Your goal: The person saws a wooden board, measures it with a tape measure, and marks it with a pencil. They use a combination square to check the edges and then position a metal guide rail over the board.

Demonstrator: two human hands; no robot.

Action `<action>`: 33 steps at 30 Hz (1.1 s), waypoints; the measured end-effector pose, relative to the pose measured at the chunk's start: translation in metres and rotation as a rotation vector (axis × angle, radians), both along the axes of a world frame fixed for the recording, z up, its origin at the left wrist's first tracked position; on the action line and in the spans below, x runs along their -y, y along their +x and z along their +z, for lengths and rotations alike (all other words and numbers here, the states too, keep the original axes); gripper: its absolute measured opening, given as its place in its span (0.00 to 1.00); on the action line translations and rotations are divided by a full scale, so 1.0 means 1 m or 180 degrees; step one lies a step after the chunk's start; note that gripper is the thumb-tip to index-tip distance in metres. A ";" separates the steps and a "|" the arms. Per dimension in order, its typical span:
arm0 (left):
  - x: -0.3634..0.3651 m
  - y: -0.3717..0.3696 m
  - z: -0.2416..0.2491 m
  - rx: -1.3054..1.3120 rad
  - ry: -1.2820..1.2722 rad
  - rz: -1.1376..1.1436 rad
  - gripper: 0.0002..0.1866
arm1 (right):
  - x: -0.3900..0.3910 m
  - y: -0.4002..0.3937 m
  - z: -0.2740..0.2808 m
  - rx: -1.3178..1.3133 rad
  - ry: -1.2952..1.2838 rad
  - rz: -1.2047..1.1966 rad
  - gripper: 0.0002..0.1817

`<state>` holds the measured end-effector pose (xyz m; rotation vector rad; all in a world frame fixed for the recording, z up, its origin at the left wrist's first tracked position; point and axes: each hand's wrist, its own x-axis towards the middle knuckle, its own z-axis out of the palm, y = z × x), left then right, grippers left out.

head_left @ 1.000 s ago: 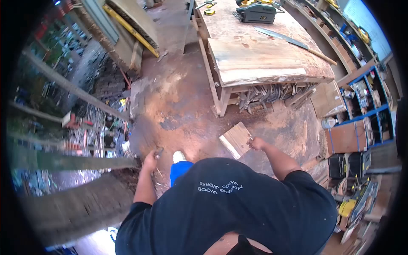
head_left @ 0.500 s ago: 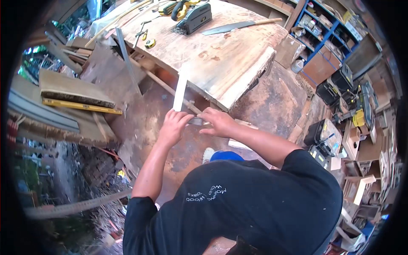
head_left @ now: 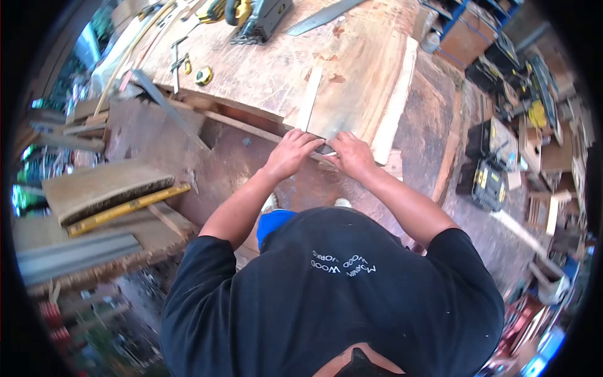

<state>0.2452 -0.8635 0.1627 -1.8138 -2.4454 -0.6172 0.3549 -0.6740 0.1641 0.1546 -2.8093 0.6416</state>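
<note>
A carpenter's square with a shiny straight blade (head_left: 309, 100) lies over the near edge of a thick wooden slab (head_left: 270, 69). My left hand (head_left: 291, 152) has its fingers closed on the square's near end, left of the slab's corner. From the other side my right hand (head_left: 352, 154) pinches the same short, dark end, close to the slab's front edge. The fingers partly hide that end, so its exact shape does not show. The blade points away from me across the slab's top.
A yellow-and-black power saw (head_left: 260, 22), a handsaw (head_left: 323, 17), a tape measure (head_left: 203, 76) and a clamp (head_left: 176, 63) lie on the slab. A yellow level (head_left: 129, 209) leans by a board at left. Toolboxes (head_left: 490, 185) stand at right.
Both hands have moved forward and right with the square, from in front of the slab to its near edge. The blade now lies over the slab's top. The camera view has shifted too.
</note>
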 end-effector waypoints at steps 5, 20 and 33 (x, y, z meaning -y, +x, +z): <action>0.031 -0.062 -0.022 0.0170 0.0623 -0.0513 0.24 | 0.034 -0.022 -0.018 -0.0009 0.0050 -0.0739 0.19; 0.045 -0.104 -0.033 0.1051 0.0433 0.0116 0.32 | 0.062 -0.023 -0.008 0.0104 0.0030 -0.1243 0.18; 0.046 -0.104 -0.022 0.0853 0.0193 -0.0034 0.30 | 0.053 -0.022 -0.007 0.0075 0.0071 -0.1053 0.17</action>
